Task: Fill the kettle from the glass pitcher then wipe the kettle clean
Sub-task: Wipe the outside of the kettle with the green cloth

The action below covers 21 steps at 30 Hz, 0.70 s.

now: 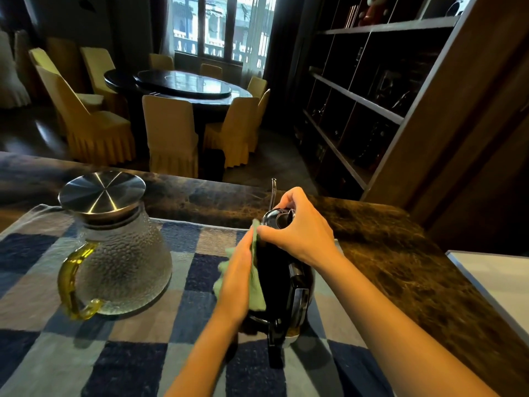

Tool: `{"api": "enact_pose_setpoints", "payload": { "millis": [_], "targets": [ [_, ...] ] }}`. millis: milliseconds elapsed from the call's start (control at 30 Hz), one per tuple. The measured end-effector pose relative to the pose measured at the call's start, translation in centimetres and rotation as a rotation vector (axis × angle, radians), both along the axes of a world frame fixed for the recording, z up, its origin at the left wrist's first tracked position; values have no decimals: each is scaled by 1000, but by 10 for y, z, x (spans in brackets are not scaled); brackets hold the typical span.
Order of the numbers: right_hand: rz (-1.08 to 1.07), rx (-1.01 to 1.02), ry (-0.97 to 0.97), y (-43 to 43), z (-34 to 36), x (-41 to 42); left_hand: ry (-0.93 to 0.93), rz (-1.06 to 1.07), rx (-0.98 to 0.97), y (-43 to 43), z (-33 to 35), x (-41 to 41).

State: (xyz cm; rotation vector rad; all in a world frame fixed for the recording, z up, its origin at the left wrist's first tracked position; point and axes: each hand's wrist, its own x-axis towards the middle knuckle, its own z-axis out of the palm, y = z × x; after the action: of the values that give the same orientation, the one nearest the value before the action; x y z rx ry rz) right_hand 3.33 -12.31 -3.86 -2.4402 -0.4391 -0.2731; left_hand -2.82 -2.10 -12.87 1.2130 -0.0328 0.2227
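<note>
Head view: we look down at a dark marble surface (386,253) with a blue-and-grey checked towel (86,353) spread over its left and near part. The kettle (274,270), black with chrome trim, stands upright on the towel right of centre. Its handle (299,290) faces near and right, and its thin spout (272,193) rises on the far side.

Our left hand (239,270) lies flat against the kettle's left side with the fingers straight, pressing a pale green cloth (256,299) to the black wall. The cloth shows above and below the palm. Our right hand (303,227) reaches in from the right and grips the kettle at its shiny top, fingers curled over the rim; its thumb tip touches the cloth's upper edge.

The pitcher (123,262) stands on the towel to the left, well apart from the kettle. It is of dimpled clear glass, capped with a steel lid (101,191), and its yellow handle (70,282) points near and left. We cannot tell how much water it holds.

Far off we see a round dark table (183,84) ringed by chairs (169,133) in yellow covers, a window (217,24) behind it, and dark shelves (357,98) along the right.
</note>
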Motion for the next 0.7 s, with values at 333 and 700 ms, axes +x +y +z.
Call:
{"api": "enact_pose_setpoints", "payload": {
  "millis": [333, 700],
  "targets": [
    [-16, -5, 1, 0, -2, -1, 153, -112, 157, 41, -78, 57],
    [-19, -3, -2, 1, 0, -3, 162, -200, 77, 27, 38, 56]
  ]
}}
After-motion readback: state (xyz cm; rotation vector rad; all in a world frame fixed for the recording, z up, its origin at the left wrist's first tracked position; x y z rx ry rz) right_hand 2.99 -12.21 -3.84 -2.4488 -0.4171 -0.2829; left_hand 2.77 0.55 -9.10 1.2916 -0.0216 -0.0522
